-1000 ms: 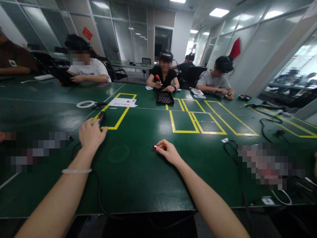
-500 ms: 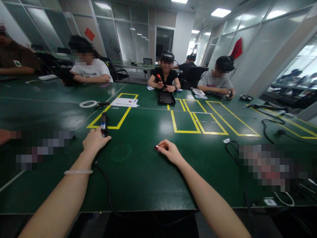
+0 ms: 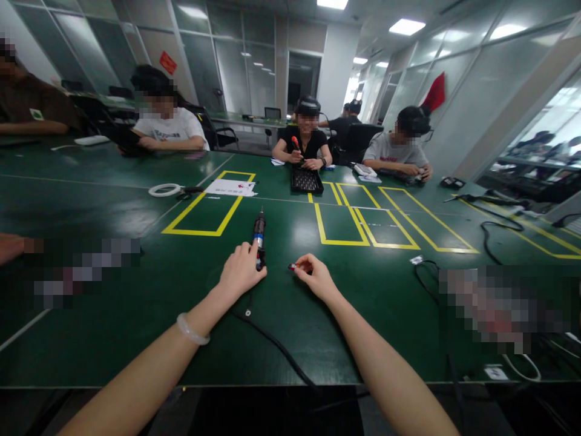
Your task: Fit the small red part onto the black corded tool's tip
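My left hand [image 3: 242,269] is wrapped round a dark electric screwdriver [image 3: 259,233] with a blue band, its thin tip pointing away from me across the green table [image 3: 281,339]. A black cord [image 3: 276,345] trails from the tool's rear toward the near table edge. To the right, my right hand [image 3: 316,275] pinches a small red and silver piece [image 3: 293,267] between thumb and fingertips. Its kind is too small to tell. The piece is apart from the screwdriver, a short way to its right.
Yellow tape rectangles [image 3: 195,232] mark the table. A paper sheet [image 3: 230,188], a white ring-shaped roll [image 3: 164,191] and a black tray [image 3: 306,180] lie farther back. Several people sit across the table; one holds a red-tipped tool [image 3: 295,142]. Cables [image 3: 488,233] lie at right.
My left hand has moved right with the electric screwdriver, from beside the left tape rectangle to near my right hand. The cord has shifted with it. My right hand has hardly moved.
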`<state>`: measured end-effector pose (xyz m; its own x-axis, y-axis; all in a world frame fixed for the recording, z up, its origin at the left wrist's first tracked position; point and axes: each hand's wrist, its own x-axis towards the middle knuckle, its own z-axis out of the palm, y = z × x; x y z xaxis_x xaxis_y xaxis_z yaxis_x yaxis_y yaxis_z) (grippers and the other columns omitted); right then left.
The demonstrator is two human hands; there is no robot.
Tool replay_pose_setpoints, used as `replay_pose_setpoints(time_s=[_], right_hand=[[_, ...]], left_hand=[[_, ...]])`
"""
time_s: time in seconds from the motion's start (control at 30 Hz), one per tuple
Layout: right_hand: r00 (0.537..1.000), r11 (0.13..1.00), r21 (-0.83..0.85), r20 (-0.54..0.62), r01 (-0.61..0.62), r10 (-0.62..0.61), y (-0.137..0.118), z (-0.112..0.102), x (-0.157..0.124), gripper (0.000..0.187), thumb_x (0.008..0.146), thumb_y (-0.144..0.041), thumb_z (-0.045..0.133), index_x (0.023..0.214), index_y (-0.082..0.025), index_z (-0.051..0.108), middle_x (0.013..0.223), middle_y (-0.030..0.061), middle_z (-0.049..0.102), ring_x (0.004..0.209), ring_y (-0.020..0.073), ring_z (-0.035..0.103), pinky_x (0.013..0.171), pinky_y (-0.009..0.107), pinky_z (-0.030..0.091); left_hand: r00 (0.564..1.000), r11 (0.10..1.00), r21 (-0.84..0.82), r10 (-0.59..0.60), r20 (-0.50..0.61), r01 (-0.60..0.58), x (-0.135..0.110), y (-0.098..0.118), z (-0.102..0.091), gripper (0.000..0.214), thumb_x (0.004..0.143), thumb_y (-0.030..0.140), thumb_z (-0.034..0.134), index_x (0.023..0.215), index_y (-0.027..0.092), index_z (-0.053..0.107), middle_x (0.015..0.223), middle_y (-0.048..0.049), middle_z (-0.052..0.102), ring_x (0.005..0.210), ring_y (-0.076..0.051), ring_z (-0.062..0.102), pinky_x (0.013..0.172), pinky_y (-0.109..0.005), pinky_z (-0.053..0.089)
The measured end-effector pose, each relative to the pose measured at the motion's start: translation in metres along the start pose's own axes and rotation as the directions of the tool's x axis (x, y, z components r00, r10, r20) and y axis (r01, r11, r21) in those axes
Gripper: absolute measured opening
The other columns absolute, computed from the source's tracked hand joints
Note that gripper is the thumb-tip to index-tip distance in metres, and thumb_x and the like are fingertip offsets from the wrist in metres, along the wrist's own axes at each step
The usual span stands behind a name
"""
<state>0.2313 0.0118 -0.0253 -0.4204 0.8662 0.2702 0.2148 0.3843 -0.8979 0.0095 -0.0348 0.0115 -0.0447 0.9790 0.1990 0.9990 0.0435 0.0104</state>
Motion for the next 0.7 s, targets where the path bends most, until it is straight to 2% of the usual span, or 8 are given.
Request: replay_pose_setpoints(time_s=[0.13, 0.23, 0.4, 0.53, 0.6, 0.7], right_hand=[[0.999, 1.0, -0.017, -0.038, -0.004, 0.003, 0.001, -0.003, 0.002, 0.014, 0.079, -0.028, 0.062, 0.087, -0.018, 0.059, 0.073, -0.0006, 0.059, 0.066, 0.0139, 0.054, 0.067, 0.027, 0.043], [0.998, 1.0, -0.012, -0.055, 0.01, -0.011, 0.003, -0.004, 0.003, 0.014, 0.078, -0.026, 0.06, 0.089, -0.017, 0.059, 0.075, -0.0005, 0.059, 0.066, 0.0134, 0.054, 0.067, 0.027, 0.044], [0.999, 0.999, -0.006, -0.035, 0.036, -0.036, 0.005, -0.002, 0.003, 0.013, 0.077, -0.022, 0.058, 0.088, -0.017, 0.059, 0.077, -0.0001, 0.06, 0.068, 0.0132, 0.054, 0.068, 0.026, 0.044], [0.998, 0.999, 0.003, 0.032, 0.054, -0.054, 0.008, 0.0, 0.002, 0.012, 0.077, -0.02, 0.059, 0.088, -0.017, 0.059, 0.078, -0.0001, 0.06, 0.07, 0.0135, 0.055, 0.069, 0.027, 0.045], [0.996, 0.997, -0.022, 0.057, 0.074, -0.073, 0.009, 0.001, 0.002, 0.012, 0.077, -0.02, 0.06, 0.089, -0.017, 0.06, 0.079, 0.0002, 0.06, 0.073, 0.0141, 0.056, 0.072, 0.027, 0.045], [0.994, 0.989, -0.103, 0.035, 0.107, -0.104, 0.011, 0.002, 0.002, 0.011, 0.077, -0.021, 0.064, 0.087, -0.018, 0.063, 0.085, 0.0018, 0.058, 0.078, 0.015, 0.056, 0.074, 0.028, 0.045]], left_hand=[[0.993, 0.993, -0.014, 0.113, -0.015, -0.114, -0.006, 0.032, 0.0, 0.067, 0.079, 0.046, 0.057, 0.135, 0.013, 0.041, 0.109, -0.015, 0.052, 0.1, -0.029, 0.051, 0.08, -0.035, 0.045], [0.987, 0.987, -0.041, 0.158, -0.017, -0.158, -0.01, 0.045, 0.0, 0.07, 0.078, 0.045, 0.059, 0.138, 0.013, 0.039, 0.109, -0.0137, 0.052, 0.1, -0.028, 0.05, 0.081, -0.036, 0.045], [0.979, 0.975, -0.092, 0.205, 0.0, -0.204, -0.016, 0.053, -0.002, 0.072, 0.079, 0.045, 0.059, 0.141, 0.016, 0.036, 0.109, -0.0121, 0.052, 0.098, -0.026, 0.051, 0.079, -0.035, 0.045], [0.976, 0.971, -0.104, 0.218, 0.0, -0.217, -0.02, 0.054, -0.002, 0.074, 0.08, 0.045, 0.058, 0.143, 0.016, 0.033, 0.11, -0.012, 0.052, 0.099, -0.026, 0.051, 0.08, -0.034, 0.044], [0.977, 0.971, -0.104, 0.215, 0.004, -0.214, -0.02, 0.055, -0.002, 0.074, 0.08, 0.046, 0.057, 0.143, 0.016, 0.033, 0.111, -0.0121, 0.052, 0.099, -0.026, 0.052, 0.08, -0.034, 0.044], [0.98, 0.975, -0.104, 0.198, 0.014, -0.195, -0.021, 0.056, -0.002, 0.073, 0.08, 0.046, 0.057, 0.143, 0.017, 0.034, 0.111, -0.012, 0.052, 0.099, -0.026, 0.052, 0.079, -0.034, 0.044]])
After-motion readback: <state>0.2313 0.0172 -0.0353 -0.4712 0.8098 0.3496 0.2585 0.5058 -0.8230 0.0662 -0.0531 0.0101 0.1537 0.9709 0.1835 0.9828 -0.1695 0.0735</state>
